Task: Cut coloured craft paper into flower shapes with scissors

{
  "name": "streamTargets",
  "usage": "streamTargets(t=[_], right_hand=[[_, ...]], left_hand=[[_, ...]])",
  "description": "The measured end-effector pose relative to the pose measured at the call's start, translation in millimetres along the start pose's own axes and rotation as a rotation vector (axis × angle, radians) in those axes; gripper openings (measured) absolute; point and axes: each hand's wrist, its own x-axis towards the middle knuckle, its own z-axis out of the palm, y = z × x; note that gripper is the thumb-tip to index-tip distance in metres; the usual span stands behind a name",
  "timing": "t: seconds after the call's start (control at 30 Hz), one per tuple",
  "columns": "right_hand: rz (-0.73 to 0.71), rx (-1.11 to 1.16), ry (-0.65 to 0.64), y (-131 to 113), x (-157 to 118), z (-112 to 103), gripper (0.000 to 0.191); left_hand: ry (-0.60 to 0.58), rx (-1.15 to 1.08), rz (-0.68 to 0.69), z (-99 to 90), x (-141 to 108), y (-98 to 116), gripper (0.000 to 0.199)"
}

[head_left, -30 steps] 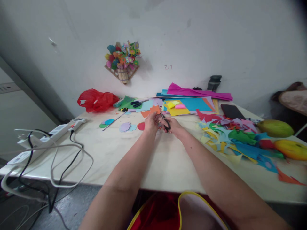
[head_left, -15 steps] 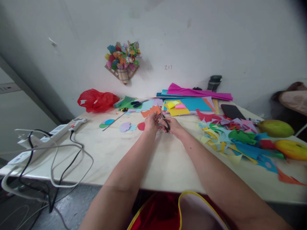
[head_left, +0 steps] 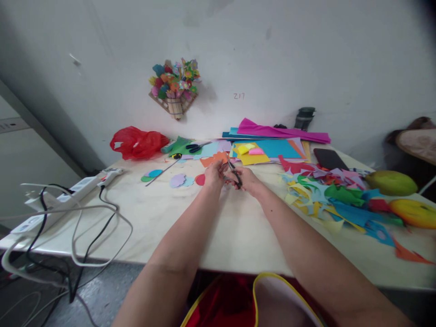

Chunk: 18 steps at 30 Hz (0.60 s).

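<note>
My left hand [head_left: 215,173] has its fingers closed on a piece of orange paper [head_left: 220,156] above the middle of the table. Just to its right, my right hand [head_left: 245,179] grips dark-handled scissors [head_left: 236,176], whose blades point up and away beside the orange paper. Left of my hands lie a red paper round [head_left: 200,180], a scalloped lilac piece [head_left: 177,180] and a light blue one. Further left are blue, purple and green rounds [head_left: 155,173] near a thin dark stick [head_left: 162,172].
Many paper scraps [head_left: 344,193], two fruits [head_left: 391,182] and a phone [head_left: 329,159] lie right. Coloured sheets [head_left: 275,148] and second scissors [head_left: 194,148] are at the back. A red bag [head_left: 138,143] and power strips [head_left: 78,186] with cables stand left.
The scissors have tilted slightly in my right hand, their blade tips now lower and nearer together. My left hand stays almost in place.
</note>
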Motion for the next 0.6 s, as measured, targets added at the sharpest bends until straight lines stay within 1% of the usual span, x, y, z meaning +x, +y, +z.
streamTargets(t=[0.17,0.33,0.47,0.6], right_hand=[[0.005,0.01,-0.021,-0.6,-0.6,-1.9,0.02],[0.002,0.005,-0.032,2.0,2.1,-3.1,0.024],[0.0,0.003,-0.044,2.9,2.3,-4.9,0.027],[-0.032,0.02,-0.108,5.6,3.8,-10.7,0.03]], left_hand=[[0.006,0.028,0.004,0.7,-1.8,2.3,0.012],[0.01,0.066,0.007,1.1,-2.2,3.4,0.017],[0.014,0.054,0.008,2.0,-5.5,4.6,0.012],[0.009,0.058,-0.002,2.2,-7.8,6.6,0.01]])
